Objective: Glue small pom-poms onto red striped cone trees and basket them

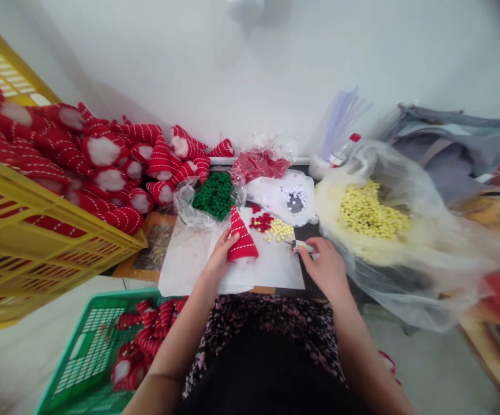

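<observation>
My left hand [219,257] is closed on the left side of a red stuffed cone hat [243,241] with white dashed stripes, its tip pointing away from me and white stuffing at its base. In my right hand [328,268] is a small tube with a thin dark tip [301,246], possibly a glue bottle, pinched between thumb and fingers. The tip points left, just below a loose pile of yellow pom-poms [279,230]. Beside them lie small red pom-poms [262,222] on the white paper [189,262].
Behind the paper stand bags of green pom-poms [213,195], red pieces [262,166] and white pom-poms [295,199]. A large clear bag of yellow pom-poms [373,213] fills the right. Striped red cones crowd a yellow crate [46,248] at left and a green basket [87,328] below.
</observation>
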{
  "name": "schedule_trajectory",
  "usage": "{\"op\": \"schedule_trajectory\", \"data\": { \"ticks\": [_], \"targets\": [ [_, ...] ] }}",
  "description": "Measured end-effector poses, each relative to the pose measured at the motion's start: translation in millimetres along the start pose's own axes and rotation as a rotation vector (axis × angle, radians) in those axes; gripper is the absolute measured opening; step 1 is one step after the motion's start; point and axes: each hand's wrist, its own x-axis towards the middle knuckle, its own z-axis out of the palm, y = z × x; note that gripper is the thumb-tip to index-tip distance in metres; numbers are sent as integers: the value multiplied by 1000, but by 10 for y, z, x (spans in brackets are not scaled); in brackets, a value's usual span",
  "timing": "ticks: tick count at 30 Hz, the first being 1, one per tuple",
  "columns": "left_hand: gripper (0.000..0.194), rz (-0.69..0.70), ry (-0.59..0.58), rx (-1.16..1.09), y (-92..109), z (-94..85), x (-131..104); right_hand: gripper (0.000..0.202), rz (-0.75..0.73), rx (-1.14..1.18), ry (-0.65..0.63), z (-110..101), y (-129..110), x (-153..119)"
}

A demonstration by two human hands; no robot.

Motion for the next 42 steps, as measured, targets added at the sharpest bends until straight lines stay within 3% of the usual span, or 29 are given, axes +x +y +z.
{"op": "schedule_trajectory", "data": {
  "ticks": [4,9,14,17,19,24,29,34,42],
  "targets": [
    [50,-22,50,-3,31,30,65,30,134,-195,-112,-171,361,-159],
    [37,-29,88,42,107,101,130,35,280,-133,-210,-176,468,-273],
    [55,17,42,212,124,163,137,46,411,82,-76,-50,528,-318],
    [63,34,-41,279,84,172,128,54,476,353,74,28,517,-372],
    [65,56,-81,287,44,161,130,48,484,553,72,52,445,-422],
    [59,79,-126,228,-34,111,143,37,440,830,-137,8,93,-538],
    [60,38,-135,199,-24,92,118,33,156,751,-342,-105,-257,-562],
    [63,24,-130,182,1,104,83,39,34,604,-362,-117,-379,-600],
    [59,45,-141,174,5,121,61,38,-17,513,-366,-74,-423,-646]
  ]
}}
